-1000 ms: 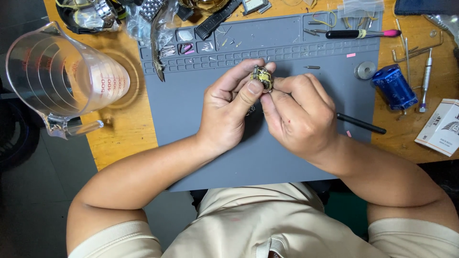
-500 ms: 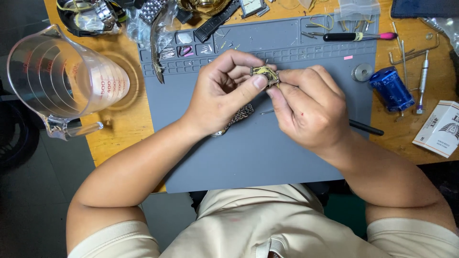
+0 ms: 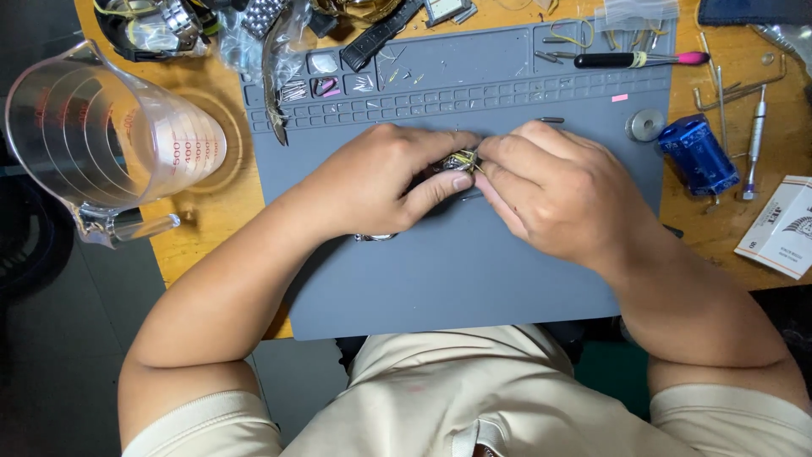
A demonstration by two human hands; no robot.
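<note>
A small metal watch part (image 3: 461, 160), gold and silver in colour, is sitting pinched between both hands above the middle of the grey work mat (image 3: 474, 279). The left hand (image 3: 381, 182) is gripping it from the left, thumb and index finger closing on it; the right hand (image 3: 554, 190) is meeting it from the right, fingers narrowed tight on its edge (whether a fine tool is in that grip, cannot tell). A bit of metal band (image 3: 372, 238) is showing under the left hand, lying on the mat.

Along the mat's far edge, small compartments are holding pins and tiny parts (image 3: 364, 85). A black-handled tool with a pink tip (image 3: 630, 60) is lying in the upper right tray of the mat. A round metal disc (image 3: 645, 125) is resting near the mat's right edge.

Off the mat to the right, on the wooden table (image 3: 207, 211), a blue cylinder (image 3: 698, 155) is lying tilted, with a slim metal screwdriver (image 3: 753, 144) just beside it and a white printed packet (image 3: 782, 227) nearer the table's edge. To the left, a clear measuring jug (image 3: 93, 140) with red markings is standing on the table. More watch pieces and straps (image 3: 161, 25) are crowding the far left corner.
</note>
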